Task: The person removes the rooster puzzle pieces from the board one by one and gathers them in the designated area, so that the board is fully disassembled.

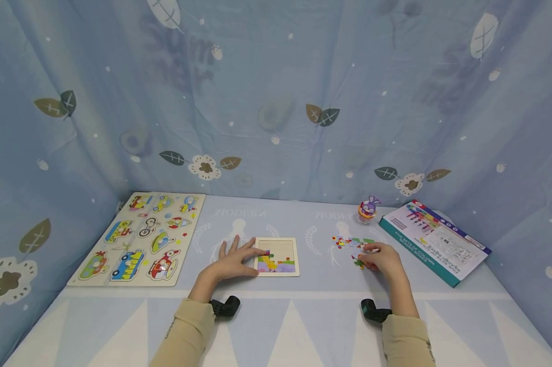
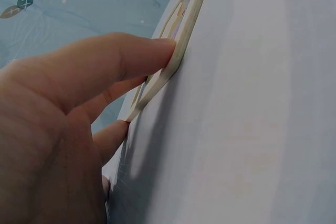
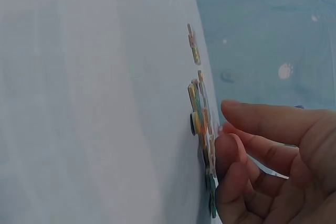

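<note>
The puzzle board [image 1: 297,257] is being touched on the table [image 1: 317,280] by the spread left hand [image 1: 232,261]; loose pieces [image 1: 339,242] are apparently being picked through by the bent-fingered right hand [image 1: 384,259], its hold impossible to tell. A fingertip pinch is seemingly being called for.

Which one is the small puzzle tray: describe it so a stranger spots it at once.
On the pale table, find the large vehicle board at left. Right of it, the left hand touches the tray. It is smaller than that board, with bare space above its pieces.
</note>
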Demonstrator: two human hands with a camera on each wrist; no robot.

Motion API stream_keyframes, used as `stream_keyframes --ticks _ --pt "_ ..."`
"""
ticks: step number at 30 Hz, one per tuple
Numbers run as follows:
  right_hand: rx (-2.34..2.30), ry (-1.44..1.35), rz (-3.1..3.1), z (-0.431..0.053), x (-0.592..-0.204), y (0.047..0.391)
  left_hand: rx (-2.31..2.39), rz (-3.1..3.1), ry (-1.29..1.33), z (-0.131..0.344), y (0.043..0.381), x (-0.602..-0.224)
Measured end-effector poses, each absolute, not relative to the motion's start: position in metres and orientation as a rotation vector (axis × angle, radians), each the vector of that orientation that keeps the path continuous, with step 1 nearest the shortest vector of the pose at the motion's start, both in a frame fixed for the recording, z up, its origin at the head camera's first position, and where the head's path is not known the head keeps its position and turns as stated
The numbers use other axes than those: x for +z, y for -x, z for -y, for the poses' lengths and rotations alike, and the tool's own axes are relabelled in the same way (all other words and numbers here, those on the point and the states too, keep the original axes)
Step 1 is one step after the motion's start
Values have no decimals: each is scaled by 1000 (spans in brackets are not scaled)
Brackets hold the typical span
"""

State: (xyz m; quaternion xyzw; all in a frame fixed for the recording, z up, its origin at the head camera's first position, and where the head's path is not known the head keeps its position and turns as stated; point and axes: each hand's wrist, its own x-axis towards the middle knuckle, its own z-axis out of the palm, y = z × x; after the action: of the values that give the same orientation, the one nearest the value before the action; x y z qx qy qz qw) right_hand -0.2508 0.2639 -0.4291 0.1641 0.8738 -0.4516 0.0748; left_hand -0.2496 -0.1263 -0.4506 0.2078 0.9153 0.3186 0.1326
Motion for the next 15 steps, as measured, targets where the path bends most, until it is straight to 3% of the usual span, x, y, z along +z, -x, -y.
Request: stream_keyframes --ticks 8,15 --pt "-1368 -426 -2675 -262 -425 252 923 -2653 -619 127 251 -451" --pt "-1723 -311 -2504 -251 -420 253 911 -2661 -607 127 251 -452"
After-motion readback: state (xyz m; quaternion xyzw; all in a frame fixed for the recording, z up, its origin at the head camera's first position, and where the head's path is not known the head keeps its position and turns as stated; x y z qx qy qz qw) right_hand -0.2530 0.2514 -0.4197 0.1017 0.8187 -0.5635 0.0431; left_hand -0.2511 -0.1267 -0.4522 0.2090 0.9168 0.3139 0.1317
